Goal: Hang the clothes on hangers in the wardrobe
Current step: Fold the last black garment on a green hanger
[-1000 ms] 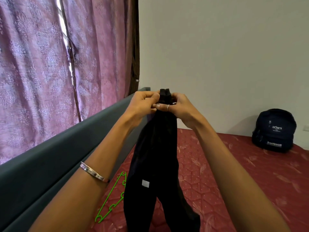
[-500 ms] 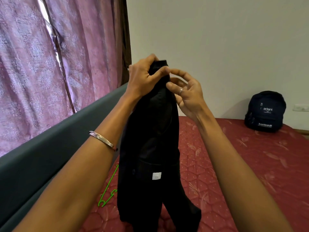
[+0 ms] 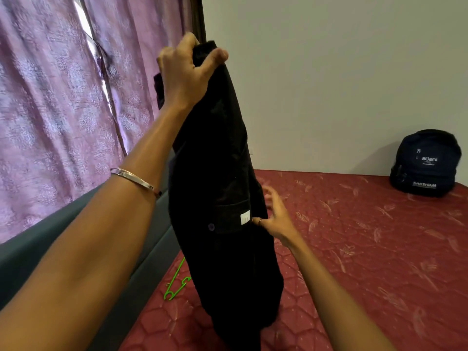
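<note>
A black fabric garment (image 3: 217, 188), folded lengthwise, hangs upright in the air above the bed, its top edge bunched. A small white label and a dark button show on a pocket flap halfway down. A thin bright-green plastic hanger (image 3: 176, 282) lies flat on the bed, partly hidden behind the garment's lower part.

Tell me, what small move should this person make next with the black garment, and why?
Probably reach the right hand down for the green hanger on the mattress. The left hand grips the black garment by its top, while the right only touches its side, so it is free.
</note>
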Available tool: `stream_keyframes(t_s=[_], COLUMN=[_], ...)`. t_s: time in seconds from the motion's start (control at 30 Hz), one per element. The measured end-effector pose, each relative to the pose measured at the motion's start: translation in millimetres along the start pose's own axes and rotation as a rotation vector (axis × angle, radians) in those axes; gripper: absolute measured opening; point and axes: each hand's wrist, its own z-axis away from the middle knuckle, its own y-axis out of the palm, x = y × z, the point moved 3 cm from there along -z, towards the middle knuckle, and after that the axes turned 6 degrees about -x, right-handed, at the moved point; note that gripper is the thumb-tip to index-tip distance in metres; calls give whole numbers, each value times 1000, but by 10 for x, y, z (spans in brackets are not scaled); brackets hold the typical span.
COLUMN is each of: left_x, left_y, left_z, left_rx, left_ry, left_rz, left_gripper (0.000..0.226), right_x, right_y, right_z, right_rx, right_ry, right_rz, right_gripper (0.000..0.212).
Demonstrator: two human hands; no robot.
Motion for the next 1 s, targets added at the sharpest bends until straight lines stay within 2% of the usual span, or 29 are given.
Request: stream_keyframes(t_s=[0.03, 0.07, 0.1, 0.17, 0.23, 0.3, 0.4, 0.43, 0.47, 0.57, 0.63, 0.73, 0.87, 0.93, 1.0], left_x=[13, 38, 34, 59, 92, 109, 66, 58, 50, 46, 7, -57, -82, -1, 134], left_y=[-44, -92, -143, -261, -365, -417, -430, -426, -417, -387, -395, -397, -390, -373, -360], left_z=[-55, -102, -135, -172, -183, -178, -139, -118, -102, -52, -37, -57, -41, -28, 33], left_rx=[-28, -52, -65, -80, -117, -140, -142, -139, -140, -141, -138, -127, -67, -37, -9], left_ry=[11, 26, 36, 17, -21, -34, -46, -47, -47, -26, -19, -25, -33, -48, -78], left_rz=[-50, -120, -198, -332, -382, -421, -487, -499, -508, -540, -548, -576, -653, -670, -646], left_gripper=[64, 70, 73, 70, 64, 51, 45, 47, 54, 79, 97, 105, 101, 94, 89], right_x=[-72, -129, -133, -58, 33, 47, -19, -43, -77, -64, -8, 13, -183, -275, -346], right_y=[37, 51, 22, -54, -74, 29, 275, 310, 325, 372, 432, 563, 586, 458, 265], right_z=[32, 42, 48, 33, 56, 135, 247, 236, 204, 279, 335, 323, 323, 314, 295], right_rx=[87, 69, -27, -280, -400, -367, -166, -95, -18, 268, 359, 313, 230, 179, 116], right_ry=[17, 22, 29, -3, -144, -295, -507, -511, -433, -54, -3, -57, 14, 55, 87], right_rz=[32, 50, 45, 37, 128, 220, 342, 334, 282, -116, -207, -94, -209, -246, -247], right_gripper=[59, 45, 38, 44, 52, 51, 40, 34, 31, 23, 32, 51, 29, 27, 35])
